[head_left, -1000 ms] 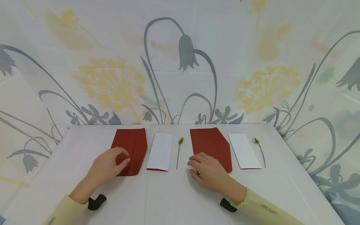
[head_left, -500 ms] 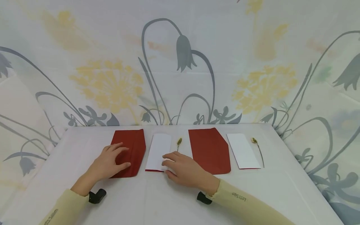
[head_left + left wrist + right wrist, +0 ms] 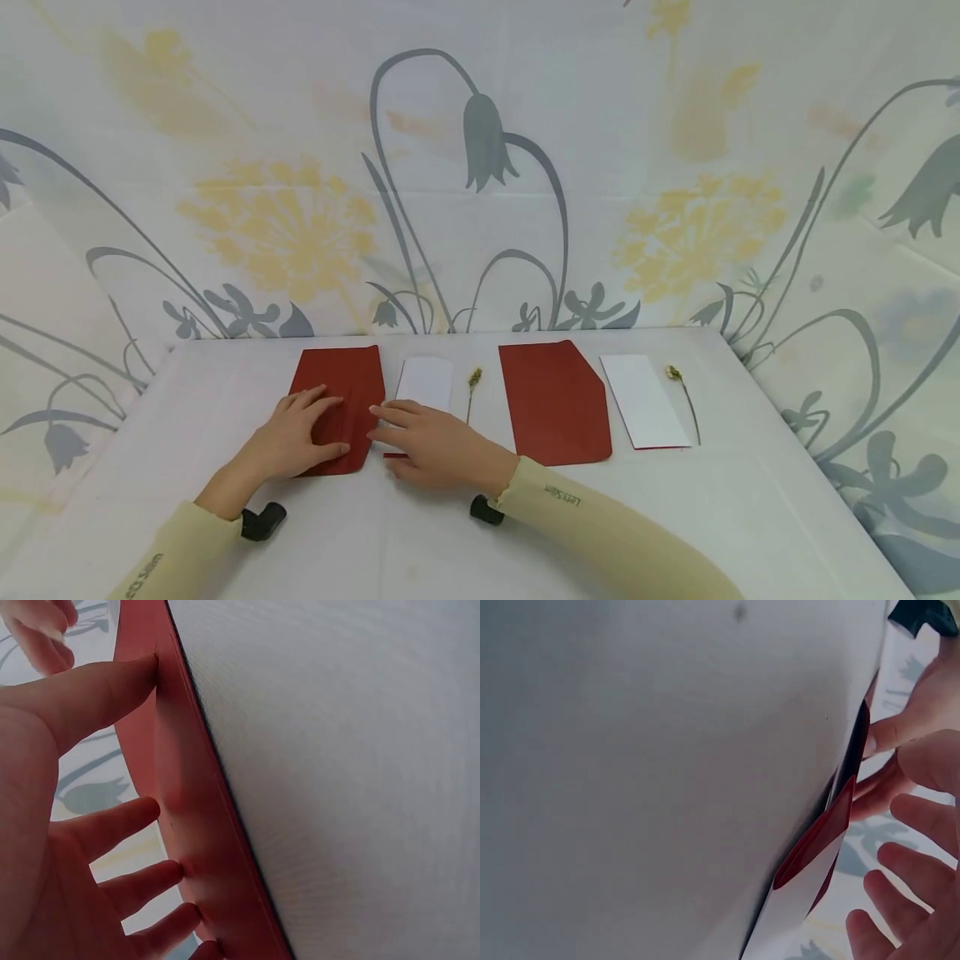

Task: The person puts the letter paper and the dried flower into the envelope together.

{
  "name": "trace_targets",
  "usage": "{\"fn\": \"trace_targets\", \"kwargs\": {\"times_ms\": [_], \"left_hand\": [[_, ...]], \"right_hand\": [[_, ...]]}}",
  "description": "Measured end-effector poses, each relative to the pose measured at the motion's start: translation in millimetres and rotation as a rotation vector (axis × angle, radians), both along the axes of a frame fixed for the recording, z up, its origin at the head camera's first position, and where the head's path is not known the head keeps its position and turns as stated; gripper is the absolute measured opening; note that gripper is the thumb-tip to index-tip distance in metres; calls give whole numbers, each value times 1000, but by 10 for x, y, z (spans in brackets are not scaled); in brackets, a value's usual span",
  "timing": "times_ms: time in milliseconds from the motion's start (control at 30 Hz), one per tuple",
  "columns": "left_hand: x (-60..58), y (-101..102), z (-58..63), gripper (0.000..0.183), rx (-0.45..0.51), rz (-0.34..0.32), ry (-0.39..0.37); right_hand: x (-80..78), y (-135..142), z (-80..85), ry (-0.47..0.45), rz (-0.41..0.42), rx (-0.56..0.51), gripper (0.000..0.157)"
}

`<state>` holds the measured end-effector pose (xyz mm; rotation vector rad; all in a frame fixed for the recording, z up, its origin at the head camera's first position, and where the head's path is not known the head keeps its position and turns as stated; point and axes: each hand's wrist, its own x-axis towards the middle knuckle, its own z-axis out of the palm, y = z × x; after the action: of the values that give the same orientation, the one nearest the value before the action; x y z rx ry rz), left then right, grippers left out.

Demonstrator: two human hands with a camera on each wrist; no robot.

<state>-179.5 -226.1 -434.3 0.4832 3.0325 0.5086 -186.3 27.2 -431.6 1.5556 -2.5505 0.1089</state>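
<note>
My left hand [image 3: 292, 442] rests on the left red envelope [image 3: 345, 371], its fingers spread. In the left wrist view, the thumb and fingertips touch the red paper [image 3: 176, 742]. My right hand [image 3: 442, 446] is held over the white folded card [image 3: 423, 379] beside that envelope, hiding the card's middle. Its fingertips reach close to the envelope's right edge. In the right wrist view, the right fingers [image 3: 907, 877] are loosely bent with nothing between them, apart from the card's red-edged end [image 3: 817, 847]. A dried flower [image 3: 474, 379] lies right of the card, its lower stem hidden.
Farther right lie a second red envelope [image 3: 555, 400], another white folded card [image 3: 645, 400] and a second dried flower [image 3: 682, 392]. All are on a white table [image 3: 420, 550] that meets a flower-printed cloth [image 3: 517, 233] behind and at the sides.
My right hand has moved left, from the second envelope across the dried flower to over the left card. My left fingers have straightened and settled on the left envelope.
</note>
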Motion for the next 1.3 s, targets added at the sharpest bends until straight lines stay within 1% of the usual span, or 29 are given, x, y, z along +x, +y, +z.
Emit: {"fn": "trace_targets", "kwargs": {"times_ms": [133,333,533,700,933,1100,1200,1300], "left_hand": [[-6,-3,12,71,-14,-1,-3],[-8,11,43,70,-18,-6,-9],[-4,11,40,71,-8,-10,-8],[-5,8,13,73,-13,-6,-10],[-27,56,49,71,-49,-18,27],[-32,66,63,66,-52,-26,29],[-28,63,59,61,-56,-54,44],[-38,57,41,56,-55,-97,64]], "right_hand": [[-58,-143,2,9,-18,82,50],[-47,-313,-17,-83,-94,260,68],[6,-337,-12,-141,-133,370,72],[30,-337,-18,-176,-147,383,71],[43,-326,-7,-167,-161,381,70],[39,-335,-13,-185,-172,373,70],[43,-347,-9,-195,-167,370,69],[44,-356,-5,-197,-166,380,69]]}}
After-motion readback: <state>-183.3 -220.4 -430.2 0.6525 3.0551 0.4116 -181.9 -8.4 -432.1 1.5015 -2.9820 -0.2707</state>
